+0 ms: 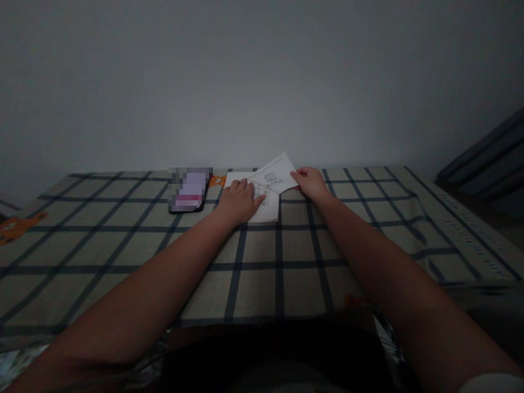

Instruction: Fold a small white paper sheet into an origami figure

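A white paper stack or booklet (266, 214) lies on the checked tablecloth (257, 289). My left hand (238, 202) rests flat on its left part, fingers spread. My right hand (311, 183) pinches the right edge of a white printed sheet (272, 173), which is raised and slanted over the stack. Dark print shows on the sheet and on the page below it. Whether the sheet is joined to the stack under my left hand cannot be made out.
A phone (188, 191) with a lit, pixelated screen lies left of the papers. Behind the table stands a plain wall (262, 82). Dark folded fabric (491, 164) is at the far right.
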`<state>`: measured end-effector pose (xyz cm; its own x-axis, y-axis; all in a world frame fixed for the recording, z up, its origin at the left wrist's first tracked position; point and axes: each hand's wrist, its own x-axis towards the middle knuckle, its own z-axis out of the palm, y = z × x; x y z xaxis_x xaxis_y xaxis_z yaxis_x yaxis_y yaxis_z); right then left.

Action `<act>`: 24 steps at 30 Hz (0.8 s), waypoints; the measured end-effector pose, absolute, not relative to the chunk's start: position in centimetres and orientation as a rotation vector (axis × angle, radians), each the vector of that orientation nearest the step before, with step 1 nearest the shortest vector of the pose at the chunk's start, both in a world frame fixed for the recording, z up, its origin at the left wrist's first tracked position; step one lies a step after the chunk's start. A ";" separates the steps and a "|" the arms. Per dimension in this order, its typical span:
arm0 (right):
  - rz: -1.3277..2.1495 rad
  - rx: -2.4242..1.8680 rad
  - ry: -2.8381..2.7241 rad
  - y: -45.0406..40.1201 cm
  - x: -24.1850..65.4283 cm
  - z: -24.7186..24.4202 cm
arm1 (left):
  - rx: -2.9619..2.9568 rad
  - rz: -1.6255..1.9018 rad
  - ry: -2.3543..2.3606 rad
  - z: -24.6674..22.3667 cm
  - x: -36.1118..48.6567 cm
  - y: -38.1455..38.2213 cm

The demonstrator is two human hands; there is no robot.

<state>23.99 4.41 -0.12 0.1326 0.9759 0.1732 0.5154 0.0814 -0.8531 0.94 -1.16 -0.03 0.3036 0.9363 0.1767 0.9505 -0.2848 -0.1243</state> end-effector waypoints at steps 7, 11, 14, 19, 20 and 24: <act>0.737 -1.538 -1.464 4.7 24.3 -0.4 | -2.361 -0.114 -1.737 0.1 1.0 -1.1; 0.771 -1.528 -1.435 5.3 24.5 -0.9 | -2.356 -0.098 -1.756 0.2 1.2 -1.1; 0.793 -1.527 -1.406 5.7 24.6 -1.2 | -2.346 -0.091 -1.756 0.2 1.3 -1.1; 0.800 -1.514 -1.425 6.0 24.7 -1.6 | -2.342 -0.089 -1.753 0.2 1.3 -1.1; 0.801 -1.507 -1.423 6.1 24.7 -1.6 | -2.340 -0.089 -1.753 0.2 1.3 -1.1; 0.816 -1.501 -1.375 6.1 24.8 -1.7 | -2.321 -0.076 -1.745 0.2 1.4 -1.1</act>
<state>24.79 6.09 -1.71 0.1584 0.9817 0.1061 0.3774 0.0391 -0.9252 1.38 -1.07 0.15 0.2871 0.9404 0.1822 0.9527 -0.2605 -0.1568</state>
